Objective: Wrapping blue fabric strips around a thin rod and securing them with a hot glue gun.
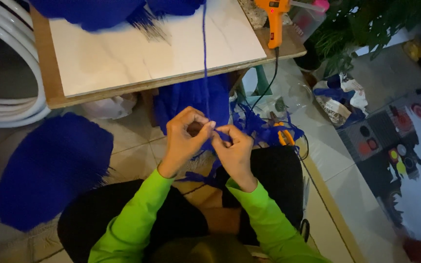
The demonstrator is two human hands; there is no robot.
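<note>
My left hand [183, 139] and my right hand [235, 151] meet over my lap, fingertips pinched together on a strand of blue yarn [204, 58]. The strand runs straight up from my fingers to the low table's edge. Between my fingers is a small blue tuft, partly hidden by the right hand. Both arms wear bright green sleeves. A bunch of blue yarn [196, 100] hangs just beyond my hands under the table.
A low wooden table with a white marble-look top [137, 53] holds blue fringe pieces [93, 12] and an orange glue gun [275, 19]. A blue fringed mat [49, 168] lies on the tile floor at left. Orange-handled pliers [283, 136], white hoses [10, 97], plant at right.
</note>
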